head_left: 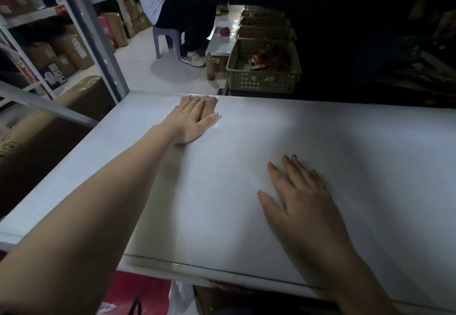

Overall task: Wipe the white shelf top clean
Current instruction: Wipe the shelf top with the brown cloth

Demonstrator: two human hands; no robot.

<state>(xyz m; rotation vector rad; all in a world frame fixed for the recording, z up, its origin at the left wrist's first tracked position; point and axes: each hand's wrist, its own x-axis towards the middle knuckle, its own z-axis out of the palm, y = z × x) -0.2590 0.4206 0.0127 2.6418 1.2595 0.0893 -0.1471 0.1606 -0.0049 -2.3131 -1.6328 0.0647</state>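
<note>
The white shelf top point(320, 142) fills the middle of the view. My left hand point(191, 121) reaches to its far edge and lies flat on a small brownish cloth point(210, 104), fingers pressing it to the surface. The cloth shows past my fingertips, close to the far rim. My right hand point(299, 196) rests palm down on the bare shelf top nearer to me, fingers spread, holding nothing.
A grey metal rack upright point(98, 43) stands at the shelf's far left corner, with cardboard boxes point(71, 48) behind. A person sits on a plastic stool point(167, 40) beyond. Perforated baskets point(264, 67) line the floor past the far edge. A red bag point(138, 292) sits below the near edge.
</note>
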